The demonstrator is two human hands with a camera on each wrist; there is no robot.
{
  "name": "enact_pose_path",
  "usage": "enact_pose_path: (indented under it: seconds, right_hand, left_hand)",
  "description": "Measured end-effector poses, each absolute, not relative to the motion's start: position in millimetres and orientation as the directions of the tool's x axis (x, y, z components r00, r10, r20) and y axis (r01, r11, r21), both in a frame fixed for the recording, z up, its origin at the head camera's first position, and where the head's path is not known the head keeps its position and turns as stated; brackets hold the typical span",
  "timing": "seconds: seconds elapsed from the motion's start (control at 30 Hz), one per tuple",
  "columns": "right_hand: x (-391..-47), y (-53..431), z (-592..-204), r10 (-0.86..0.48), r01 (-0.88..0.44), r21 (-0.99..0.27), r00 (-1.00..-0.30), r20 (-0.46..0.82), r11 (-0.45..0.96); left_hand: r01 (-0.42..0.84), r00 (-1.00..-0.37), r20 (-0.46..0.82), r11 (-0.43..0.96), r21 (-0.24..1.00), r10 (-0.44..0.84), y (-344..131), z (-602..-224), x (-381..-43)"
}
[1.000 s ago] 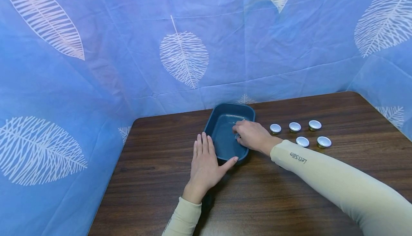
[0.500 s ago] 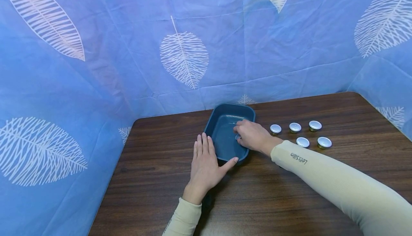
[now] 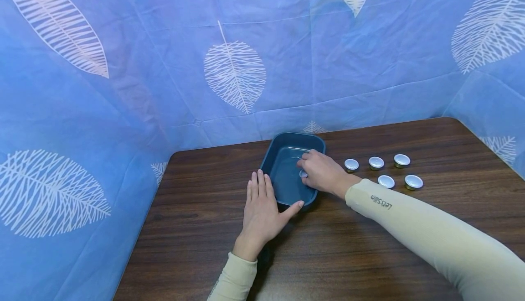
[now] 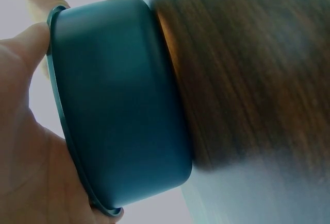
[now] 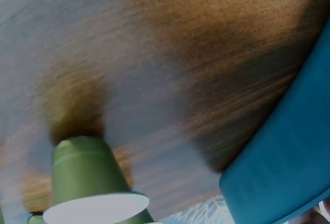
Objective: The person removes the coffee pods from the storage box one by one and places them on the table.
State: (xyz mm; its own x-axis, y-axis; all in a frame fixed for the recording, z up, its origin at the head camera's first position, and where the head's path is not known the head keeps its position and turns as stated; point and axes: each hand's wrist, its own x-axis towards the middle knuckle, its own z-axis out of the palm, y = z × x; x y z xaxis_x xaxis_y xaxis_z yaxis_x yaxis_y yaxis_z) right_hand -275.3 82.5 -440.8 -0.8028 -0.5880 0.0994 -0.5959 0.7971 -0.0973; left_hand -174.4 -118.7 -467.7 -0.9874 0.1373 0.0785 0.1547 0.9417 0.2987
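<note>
A dark teal rectangular tub (image 3: pixel 283 137) stands on the table, its near end toward me. My left hand (image 3: pixel 262 214) rests against its left and near rim with straight fingers and the thumb spread; the left wrist view has the tub's outer wall (image 4: pixel 118 100) beside the palm (image 4: pixel 31 141). Reaching over the right rim, my right hand (image 3: pixel 324 172) pinches a small coffee capsule (image 3: pixel 303 173) low inside the tub. Only part of that capsule's pale lid shows; the fingers cover the rest. The right wrist view has just a bit of the right hand at its lower right corner.
Several green coffee capsules with silvery lids, among them a near one (image 3: pixel 413 182), stand in two loose rows right of the tub. The right forearm passes just in front of them. A blue leaf-print cloth (image 3: pixel 287 64) hangs behind the dark wooden table (image 3: pixel 184 228).
Both hands and the tub stay almost in place. A little more of the capsule's lid shows beneath the right fingers.
</note>
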Motion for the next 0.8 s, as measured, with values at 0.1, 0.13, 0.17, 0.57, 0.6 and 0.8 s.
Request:
enact_pose_path:
  seconds: [0.1, 0.13, 0.17, 0.57, 0.6, 0.8]
  right_hand:
    - [-275.0, 82.7, -441.5, -0.592, -0.601, -0.094, -0.798, 0.111, 0.793]
    - [-274.8, 82.6, -441.6, -0.592, -0.602, -0.095, -0.798, 0.114, 0.793]
    - [-274.6, 82.5, -441.6, -0.591, -0.601, -0.097, -0.798, 0.117, 0.793]
    - [-274.3, 83.6, -443.2, -0.571, -0.591, -0.108, -0.803, 0.172, 0.799]
    - [-274.2, 83.9, -443.3, -0.571, -0.592, -0.113, -0.803, 0.173, 0.798]
    - [-273.7, 83.7, -443.7, -0.569, -0.589, -0.115, -0.805, 0.169, 0.800]
  left_hand:
    - [0.152, -0.988, 0.073, 0.942, 0.298, 0.136, -118.9, -467.5, -174.4]
    - [0.152, -0.988, 0.072, 0.942, 0.298, 0.136, -119.0, -467.6, -174.5]
    - [0.152, -0.988, 0.073, 0.942, 0.298, 0.136, -119.0, -467.5, -174.6]
    - [0.143, -0.990, 0.057, 0.942, 0.304, 0.132, -118.9, -467.3, -174.9]
    - [0.143, -0.990, 0.057, 0.942, 0.305, 0.132, -118.9, -467.1, -174.7]
    - [0.145, -0.989, 0.065, 0.941, 0.306, 0.131, -118.6, -466.4, -174.6]
